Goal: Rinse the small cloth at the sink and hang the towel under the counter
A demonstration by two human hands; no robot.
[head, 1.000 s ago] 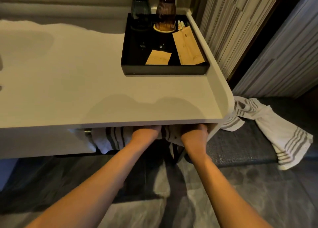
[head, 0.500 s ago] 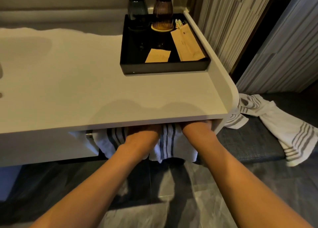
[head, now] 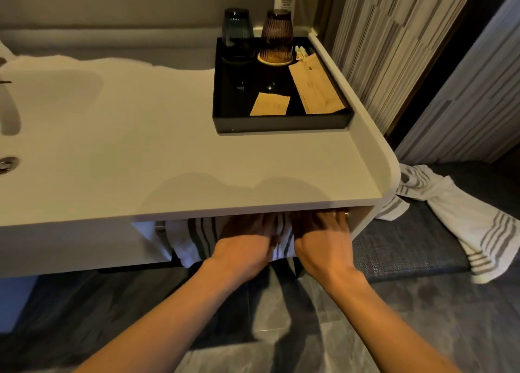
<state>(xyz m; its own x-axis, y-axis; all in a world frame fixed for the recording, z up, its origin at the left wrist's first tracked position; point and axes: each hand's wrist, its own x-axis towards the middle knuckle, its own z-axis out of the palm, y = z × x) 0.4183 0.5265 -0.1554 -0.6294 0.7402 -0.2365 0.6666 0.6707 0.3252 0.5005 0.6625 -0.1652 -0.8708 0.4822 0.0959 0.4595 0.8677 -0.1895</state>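
A white towel with grey stripes [head: 191,239] hangs over a metal rail [head: 159,227] in the open slot under the white counter [head: 174,159]. My left hand [head: 247,236] lies flat against the towel's front, fingers spread. Just to its right, my right hand [head: 323,236] also presses flat on the towel, fingertips reaching up under the counter edge near the rail's right end. Both hands cover the towel's right part. The sink basin [head: 11,114] with its drain shows at the far left. No small cloth is visible.
A black tray [head: 281,123] at the counter's back right holds two upturned glasses [head: 277,31] and paper packets. A second striped towel [head: 461,226] lies over a dark woven bench [head: 399,249] to the right. Grey tiled floor lies below.
My view has pulled back and risen, so the backs of both hands now show. The hands have slid down from the rail to lie flat on the towel's front.
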